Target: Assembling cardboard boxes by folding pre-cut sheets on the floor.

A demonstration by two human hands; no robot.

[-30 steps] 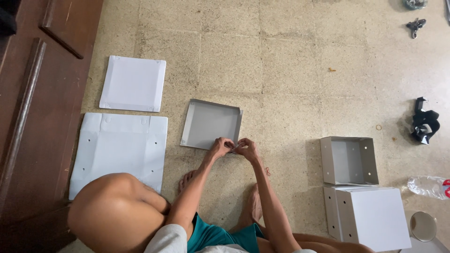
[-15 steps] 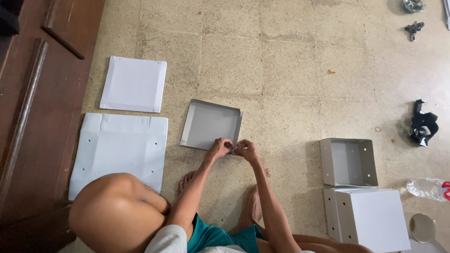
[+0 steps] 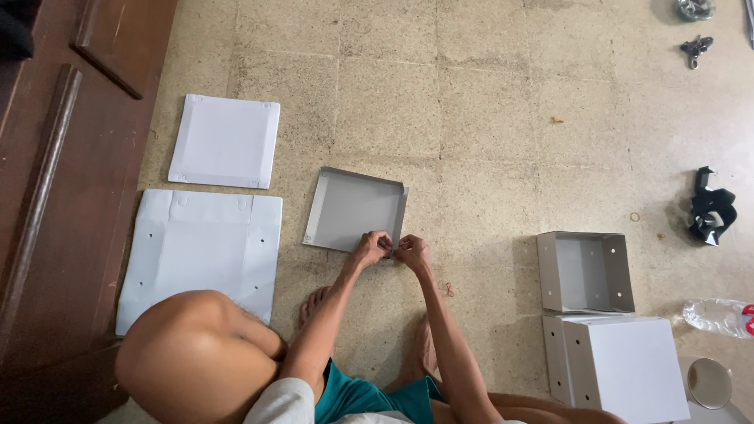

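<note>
on tiled floor, both hands [image 3: 391, 250] pinching grey tray [image 3: 353, 208] corner, white panels [image 3: 224, 141] left, boxes [image 3: 585, 271] right

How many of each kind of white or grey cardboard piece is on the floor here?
Flat white sheets: 2 (square one, larger one)
Grey shallow tray, its near corner pinched by the left hand and right hand: 1
Folded boxes: 2 (open one, closed one)
Total: 5

Both hands' fingers [image 3: 386, 245] hide the grey tray [image 3: 353, 208] corner they pinch
</note>
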